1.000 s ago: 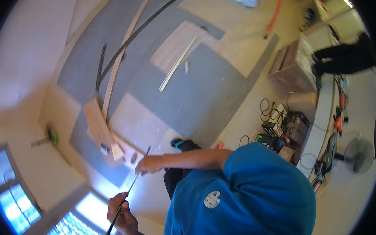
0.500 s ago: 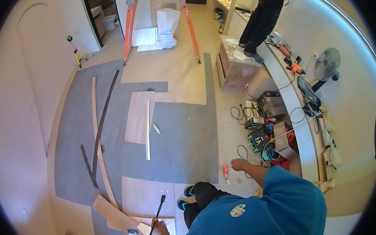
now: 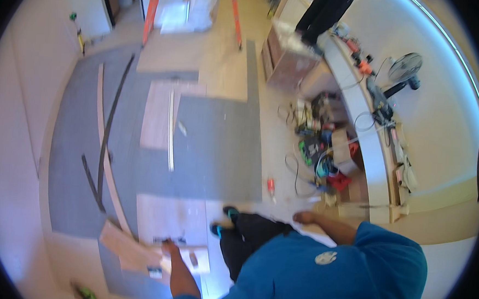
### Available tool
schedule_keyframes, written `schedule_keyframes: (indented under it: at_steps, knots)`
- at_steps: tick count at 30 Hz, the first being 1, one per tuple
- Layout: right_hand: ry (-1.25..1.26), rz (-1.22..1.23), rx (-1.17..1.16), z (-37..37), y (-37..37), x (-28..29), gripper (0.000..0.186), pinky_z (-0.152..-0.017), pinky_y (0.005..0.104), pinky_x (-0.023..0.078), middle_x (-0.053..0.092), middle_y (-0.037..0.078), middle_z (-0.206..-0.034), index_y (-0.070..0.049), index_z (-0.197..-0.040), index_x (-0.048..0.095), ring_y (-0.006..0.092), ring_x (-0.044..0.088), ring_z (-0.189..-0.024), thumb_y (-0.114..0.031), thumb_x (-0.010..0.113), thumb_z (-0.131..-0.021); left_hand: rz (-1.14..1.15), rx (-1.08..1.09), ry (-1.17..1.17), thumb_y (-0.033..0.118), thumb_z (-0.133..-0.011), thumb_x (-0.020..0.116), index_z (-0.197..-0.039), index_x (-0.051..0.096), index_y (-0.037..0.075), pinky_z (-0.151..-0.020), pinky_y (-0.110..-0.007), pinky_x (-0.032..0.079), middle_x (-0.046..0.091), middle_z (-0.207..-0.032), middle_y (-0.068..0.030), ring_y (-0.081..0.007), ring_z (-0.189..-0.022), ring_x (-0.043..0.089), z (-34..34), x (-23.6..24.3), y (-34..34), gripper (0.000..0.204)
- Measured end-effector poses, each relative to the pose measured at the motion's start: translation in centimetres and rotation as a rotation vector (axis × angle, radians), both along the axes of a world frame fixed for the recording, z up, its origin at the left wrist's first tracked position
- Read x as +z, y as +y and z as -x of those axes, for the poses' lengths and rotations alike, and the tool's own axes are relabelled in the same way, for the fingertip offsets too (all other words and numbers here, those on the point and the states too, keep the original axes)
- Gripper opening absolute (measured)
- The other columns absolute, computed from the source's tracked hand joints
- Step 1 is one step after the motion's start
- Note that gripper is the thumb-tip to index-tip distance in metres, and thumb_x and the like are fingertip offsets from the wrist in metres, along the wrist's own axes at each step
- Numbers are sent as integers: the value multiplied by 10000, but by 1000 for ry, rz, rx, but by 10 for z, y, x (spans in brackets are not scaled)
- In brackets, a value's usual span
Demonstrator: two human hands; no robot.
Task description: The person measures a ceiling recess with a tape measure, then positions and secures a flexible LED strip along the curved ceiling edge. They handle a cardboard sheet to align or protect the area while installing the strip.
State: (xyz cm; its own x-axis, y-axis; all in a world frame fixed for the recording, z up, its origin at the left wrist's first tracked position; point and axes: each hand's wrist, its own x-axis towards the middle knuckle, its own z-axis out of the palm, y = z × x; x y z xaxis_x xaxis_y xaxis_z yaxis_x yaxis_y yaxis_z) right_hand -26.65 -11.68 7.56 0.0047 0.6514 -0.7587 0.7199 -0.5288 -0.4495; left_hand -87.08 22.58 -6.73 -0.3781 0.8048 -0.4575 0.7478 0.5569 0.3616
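My left hand [image 3: 171, 248] is closed round a slim black bar-like tool [image 3: 161, 239], which is blurred and whose exact kind I cannot make out. It is over a pale wooden sheet [image 3: 170, 216] on the floor, next to offcut boards [image 3: 126, 245]. My right hand [image 3: 303, 217] hangs at my right side, beyond my dark trousers; its fingers are smeared by motion. A red bottle [image 3: 271, 186] stands or lies on the floor ahead of that hand.
Grey sheeting [image 3: 218, 142] covers much of the floor, with long strips [image 3: 101, 102] lying on it. An orange ladder [image 3: 153, 12] stands ahead. Tools and cables crowd beneath the right-hand counter [image 3: 357, 110], which carries a fan [image 3: 406, 67]. Another person's legs [image 3: 324, 17] stand on a wooden box [image 3: 289, 59].
My left hand has moved forward and left with the black tool, which has swung from upright to nearly sideways in view. My right hand has drawn back from beside the red bottle.
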Motion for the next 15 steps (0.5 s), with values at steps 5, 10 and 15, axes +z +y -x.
schedule_keyframes:
  at_steps: [5, 10, 15]
  knots:
    - [-114, -95, -303, 26, 54, 95, 359, -916, 413, 546, 731, 172, -1100, -32, -1187, 693, 327, 702, -1005, -302, 655, -953, -13, 81, 146, 476, -954, 637, -981, 690, -40, -652, -516, 567, 729, -898, -216, -385, -783, 704, 11, -24, 34, 519]
    - [-123, -44, -403, 30, 22, 114, 332, -876, 390, 558, 737, 155, -1061, -27, -1213, 669, 268, 712, -947, -258, 670, -975, -24, 630, -429, 359, -968, 612, -903, 505, 86, -354, -354, 418, 524, -678, -69, -233, -471, 549, 29, -69, 40, 301]
    - [-186, 149, -381, 37, -15, 132, 334, -909, 406, 553, 737, 170, -1095, -37, -1208, 673, 304, 711, -995, -274, 668, -973, 3, 595, -509, 355, -969, 590, -897, 547, 89, -337, -309, 351, 519, -673, -58, -189, -420, 493, 7, -98, 70, 279]
